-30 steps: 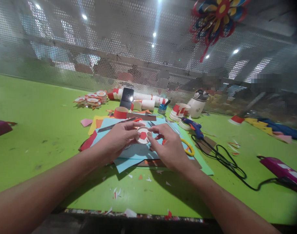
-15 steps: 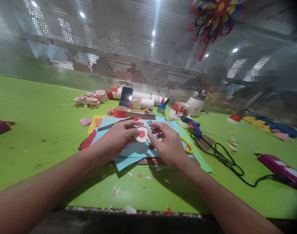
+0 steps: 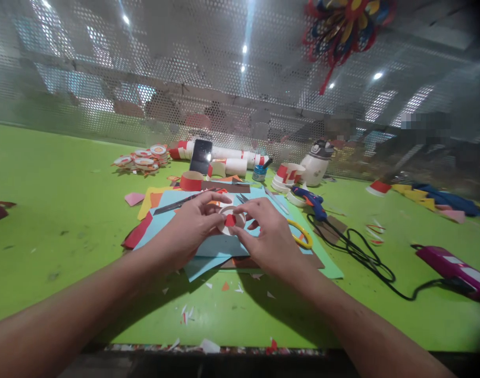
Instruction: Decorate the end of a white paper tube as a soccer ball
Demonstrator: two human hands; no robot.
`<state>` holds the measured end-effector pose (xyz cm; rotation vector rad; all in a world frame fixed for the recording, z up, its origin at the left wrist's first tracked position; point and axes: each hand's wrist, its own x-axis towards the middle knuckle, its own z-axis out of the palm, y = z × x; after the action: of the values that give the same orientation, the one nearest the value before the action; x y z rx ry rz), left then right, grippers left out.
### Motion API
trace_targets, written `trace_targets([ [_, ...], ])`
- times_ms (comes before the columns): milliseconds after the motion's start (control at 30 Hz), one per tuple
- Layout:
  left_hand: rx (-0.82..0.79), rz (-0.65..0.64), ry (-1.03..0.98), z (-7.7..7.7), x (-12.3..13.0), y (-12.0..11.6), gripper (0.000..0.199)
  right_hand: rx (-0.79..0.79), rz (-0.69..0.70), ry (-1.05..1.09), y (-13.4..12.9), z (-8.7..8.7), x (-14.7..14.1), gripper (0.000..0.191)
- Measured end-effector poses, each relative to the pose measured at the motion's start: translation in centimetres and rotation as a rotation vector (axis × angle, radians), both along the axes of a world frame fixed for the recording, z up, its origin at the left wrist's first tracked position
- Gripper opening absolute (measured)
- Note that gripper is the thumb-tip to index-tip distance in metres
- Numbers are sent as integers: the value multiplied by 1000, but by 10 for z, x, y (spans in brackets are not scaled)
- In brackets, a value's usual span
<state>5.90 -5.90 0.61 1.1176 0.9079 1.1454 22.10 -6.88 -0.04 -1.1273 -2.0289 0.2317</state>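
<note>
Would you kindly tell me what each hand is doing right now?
Left hand: closed, holding the left edge of the white round piece with a red centre.
Right hand: closed on the right side of the same piece.

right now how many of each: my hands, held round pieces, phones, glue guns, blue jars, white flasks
Hands: 2 (left hand, right hand)
Held round piece: 1
Phone: 1
Glue gun: 1
Blue jar: 1
White flask: 1
Total: 7

No lettering, number, brand or sign can be read.
</note>
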Motion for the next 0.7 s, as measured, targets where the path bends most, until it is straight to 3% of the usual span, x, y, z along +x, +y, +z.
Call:
trace_targets([
  [233, -38, -66, -26, -2, -3, 2, 26, 149, 37, -234, -5, 4, 2, 20],
  [433, -54, -83, -64, 2, -3, 0, 13, 130, 44, -247, -8, 5, 3, 23],
  [700, -45, -69, -57, 1, -4, 1, 14, 127, 55, -233, -8, 7, 2, 22],
])
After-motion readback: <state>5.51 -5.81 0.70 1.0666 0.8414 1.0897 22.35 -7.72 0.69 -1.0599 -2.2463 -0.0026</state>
